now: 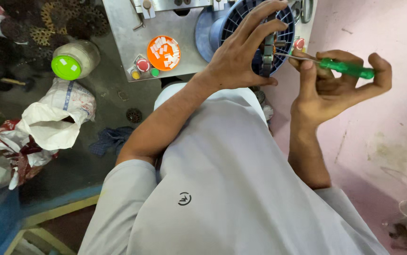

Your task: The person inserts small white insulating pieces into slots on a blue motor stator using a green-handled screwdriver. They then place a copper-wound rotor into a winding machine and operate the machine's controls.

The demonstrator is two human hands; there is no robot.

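Gripping green screwdriver [345, 68] in right hand [328, 89]; left hand [241, 56] on blue spool [260, 28].

the left hand [239, 59] spread its fingers over a dark slotted metal part [268, 53] in front of a blue spoked wheel [241, 21]. the right hand [328, 85] gripped a green-handled screwdriver [345, 67], its tip touching that part. an orange dish [163, 53] of white slips sat on the metal surface [121, 28].

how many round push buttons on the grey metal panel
4 show: a red round button, a small yellow one and a small green one beside the orange dish; another red one at the right edge. Hands may hide more.
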